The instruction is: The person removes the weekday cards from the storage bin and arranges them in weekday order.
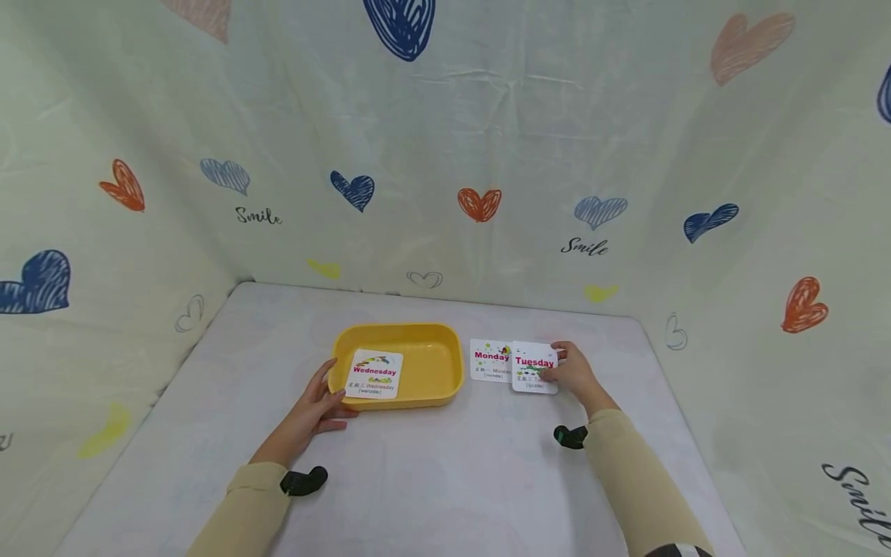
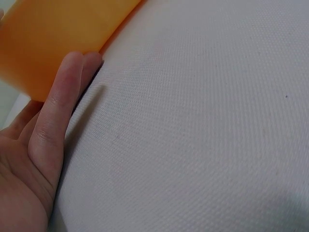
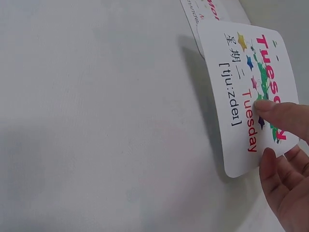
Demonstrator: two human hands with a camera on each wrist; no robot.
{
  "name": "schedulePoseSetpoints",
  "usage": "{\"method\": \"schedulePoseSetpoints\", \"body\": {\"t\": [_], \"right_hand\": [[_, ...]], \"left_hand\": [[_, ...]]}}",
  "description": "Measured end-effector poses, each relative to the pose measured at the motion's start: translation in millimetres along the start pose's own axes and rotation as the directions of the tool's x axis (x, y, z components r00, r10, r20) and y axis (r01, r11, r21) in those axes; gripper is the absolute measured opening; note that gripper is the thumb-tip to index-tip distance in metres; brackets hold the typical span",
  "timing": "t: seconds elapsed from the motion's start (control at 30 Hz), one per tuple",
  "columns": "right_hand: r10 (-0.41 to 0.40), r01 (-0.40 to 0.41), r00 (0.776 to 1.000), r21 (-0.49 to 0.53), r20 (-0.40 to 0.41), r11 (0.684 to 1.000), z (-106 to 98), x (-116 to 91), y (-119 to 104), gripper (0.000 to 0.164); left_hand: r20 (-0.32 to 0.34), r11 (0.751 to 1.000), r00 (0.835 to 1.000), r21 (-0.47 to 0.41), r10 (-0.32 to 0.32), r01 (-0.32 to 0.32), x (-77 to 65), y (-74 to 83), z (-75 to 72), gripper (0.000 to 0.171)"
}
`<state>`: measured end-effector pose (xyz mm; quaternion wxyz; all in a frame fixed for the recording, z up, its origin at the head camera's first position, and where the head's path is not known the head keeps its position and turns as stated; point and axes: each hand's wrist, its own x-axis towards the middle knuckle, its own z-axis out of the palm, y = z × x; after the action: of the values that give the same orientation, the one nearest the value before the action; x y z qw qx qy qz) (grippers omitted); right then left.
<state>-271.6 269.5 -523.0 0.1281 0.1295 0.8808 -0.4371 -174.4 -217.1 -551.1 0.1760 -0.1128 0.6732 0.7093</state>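
Note:
At the left front corner of a yellow tray [image 1: 431, 371], my left hand [image 1: 309, 410] holds the rim. In the left wrist view, long fingers [image 2: 55, 111] lie against the tray's outer wall [image 2: 58, 38], low over the table. A white Wednesday card [image 1: 374, 374] leans inside the tray's left part. My right hand [image 1: 578, 377] pinches a Tuesday card [image 3: 236, 96] by its right side, thumb on the printed face. Partly behind that card is a Monday card [image 1: 489, 360], its right edge covered in the head view.
The white tabletop [image 1: 431, 480] carries the tray and the cards. Behind and at both sides hangs a pale curtain [image 1: 529, 155] printed with hearts and "Smile". A dark wrist-worn piece [image 1: 304, 481] sticks out at the left cuff, another [image 1: 571, 437] at the right.

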Motion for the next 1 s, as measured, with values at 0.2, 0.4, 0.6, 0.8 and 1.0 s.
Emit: {"method": "schedulePoseSetpoints", "body": {"t": [0.2, 0.4, 0.6, 0.8, 1.0], "right_hand": [[-0.008, 0.006, 1.000, -0.050, -0.027, 0.999, -3.7, 5.7, 6.4, 0.077], [-0.028, 0.025, 0.999, -0.090, -0.034, 0.996, -5.3, 9.4, 11.2, 0.076], [-0.076, 0.070, 0.996, -0.111, -0.052, 0.991, -4.8, 13.8, 18.3, 0.074], [-0.091, 0.085, 0.994, -0.096, -0.065, 0.992, -3.8, 15.2, 25.4, 0.073], [-0.090, 0.085, 0.994, -0.072, -0.067, 0.994, -5.5, 15.5, 31.3, 0.074]], "left_hand": [[0.002, 1.000, 1.000, 0.003, 0.000, 0.000, -1.1, 0.5, 1.1, 0.075], [-0.001, 1.000, 1.000, 0.003, 0.002, -0.002, -0.5, 0.7, 1.2, 0.075], [-0.002, 1.000, 1.000, 0.005, 0.005, -0.005, 1.1, -0.7, 0.5, 0.073], [0.004, 1.000, 1.000, 0.006, 0.009, -0.009, 0.8, -1.0, 0.0, 0.074], [-0.002, 1.000, 1.000, 0.005, 0.001, -0.001, -0.4, -0.7, 0.2, 0.074]]}}
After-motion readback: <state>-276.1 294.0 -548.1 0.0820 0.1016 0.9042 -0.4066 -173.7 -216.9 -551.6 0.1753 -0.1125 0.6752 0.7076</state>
